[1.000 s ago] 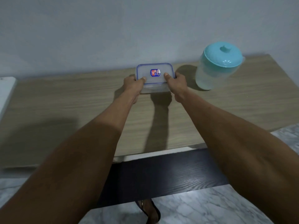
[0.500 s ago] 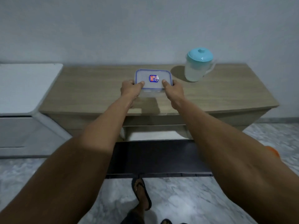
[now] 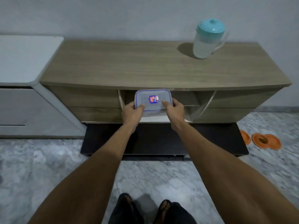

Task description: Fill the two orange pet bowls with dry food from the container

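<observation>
A clear rectangular container (image 3: 152, 98) with a blue-rimmed lid and a small red-and-blue sticker hangs in the air in front of the wooden sideboard. My left hand (image 3: 131, 112) grips its left edge and my right hand (image 3: 175, 109) grips its right edge, thumbs on the lid. What is inside the container is too faint to make out. On the marble floor at the far right lie orange pet bowls (image 3: 265, 141), overlapping each other, one with a dark patch in its middle.
The wooden sideboard (image 3: 129, 67) stands against the wall, with a teal-lidded pitcher (image 3: 207, 39) at its back right. A dark low shelf (image 3: 161, 139) juts out beneath it. A white cabinet (image 3: 24, 62) sits to the left. My feet (image 3: 145, 209) stand on the marble floor.
Both hands have lifted the container off the sideboard top and drawn it back toward me. I have stepped away from the sideboard, and the orange bowls on the floor have come into view.
</observation>
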The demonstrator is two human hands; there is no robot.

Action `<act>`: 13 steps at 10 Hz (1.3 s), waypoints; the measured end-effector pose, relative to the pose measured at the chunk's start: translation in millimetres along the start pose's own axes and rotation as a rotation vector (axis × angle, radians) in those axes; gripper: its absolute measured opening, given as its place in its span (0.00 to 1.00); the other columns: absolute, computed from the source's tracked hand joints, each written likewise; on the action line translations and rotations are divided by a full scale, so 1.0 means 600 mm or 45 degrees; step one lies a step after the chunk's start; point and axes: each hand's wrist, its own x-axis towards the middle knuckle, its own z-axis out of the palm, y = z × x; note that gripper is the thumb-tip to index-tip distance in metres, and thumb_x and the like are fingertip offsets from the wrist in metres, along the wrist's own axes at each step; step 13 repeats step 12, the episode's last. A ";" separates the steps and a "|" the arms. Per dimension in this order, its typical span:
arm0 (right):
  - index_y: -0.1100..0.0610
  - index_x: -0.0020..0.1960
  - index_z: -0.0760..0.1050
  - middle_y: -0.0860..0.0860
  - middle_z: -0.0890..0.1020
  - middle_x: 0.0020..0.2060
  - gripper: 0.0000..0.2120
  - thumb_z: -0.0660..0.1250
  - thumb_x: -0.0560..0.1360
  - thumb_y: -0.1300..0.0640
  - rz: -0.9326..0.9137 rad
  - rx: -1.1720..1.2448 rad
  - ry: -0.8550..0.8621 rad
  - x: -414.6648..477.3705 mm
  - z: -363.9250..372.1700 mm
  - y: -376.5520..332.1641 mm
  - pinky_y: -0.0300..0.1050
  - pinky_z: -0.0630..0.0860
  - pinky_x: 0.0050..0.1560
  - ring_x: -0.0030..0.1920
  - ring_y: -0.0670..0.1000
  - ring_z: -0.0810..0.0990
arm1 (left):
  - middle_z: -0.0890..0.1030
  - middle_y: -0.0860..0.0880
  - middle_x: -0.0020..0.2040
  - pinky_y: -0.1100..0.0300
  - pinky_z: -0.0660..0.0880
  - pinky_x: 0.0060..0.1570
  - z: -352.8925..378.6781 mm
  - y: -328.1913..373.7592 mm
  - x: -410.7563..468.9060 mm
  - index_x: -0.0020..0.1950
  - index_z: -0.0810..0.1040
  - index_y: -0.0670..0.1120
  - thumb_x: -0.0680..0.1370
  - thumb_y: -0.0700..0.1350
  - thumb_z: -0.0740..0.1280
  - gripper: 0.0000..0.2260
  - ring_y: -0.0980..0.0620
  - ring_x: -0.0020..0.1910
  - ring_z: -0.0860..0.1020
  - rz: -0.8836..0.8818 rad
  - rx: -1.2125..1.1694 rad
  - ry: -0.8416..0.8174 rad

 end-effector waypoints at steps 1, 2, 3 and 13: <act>0.57 0.59 0.80 0.52 0.83 0.47 0.12 0.68 0.77 0.56 0.012 0.052 -0.031 0.026 0.038 0.079 0.41 0.77 0.46 0.47 0.50 0.81 | 0.84 0.48 0.51 0.54 0.80 0.51 0.006 -0.084 0.045 0.58 0.81 0.48 0.77 0.47 0.70 0.10 0.51 0.50 0.82 -0.008 -0.035 -0.007; 0.57 0.60 0.79 0.53 0.84 0.48 0.12 0.68 0.77 0.57 0.002 0.089 -0.026 0.069 0.081 0.148 0.37 0.77 0.43 0.46 0.49 0.81 | 0.83 0.49 0.51 0.53 0.81 0.53 0.018 -0.155 0.101 0.60 0.80 0.47 0.78 0.46 0.70 0.11 0.51 0.50 0.82 0.039 -0.073 -0.006; 0.56 0.61 0.79 0.52 0.83 0.47 0.13 0.68 0.77 0.57 -0.055 0.105 0.005 0.120 0.124 0.192 0.37 0.76 0.43 0.46 0.49 0.81 | 0.82 0.52 0.48 0.52 0.81 0.53 0.030 -0.202 0.162 0.55 0.79 0.50 0.78 0.45 0.70 0.07 0.52 0.50 0.82 0.132 -0.107 0.028; 0.58 0.76 0.65 0.56 0.72 0.72 0.27 0.65 0.80 0.51 -0.048 0.003 0.044 0.328 0.249 0.222 0.43 0.65 0.73 0.72 0.55 0.70 | 0.78 0.45 0.56 0.56 0.74 0.52 0.063 -0.212 0.368 0.69 0.69 0.40 0.83 0.50 0.60 0.19 0.45 0.58 0.76 0.185 0.161 0.145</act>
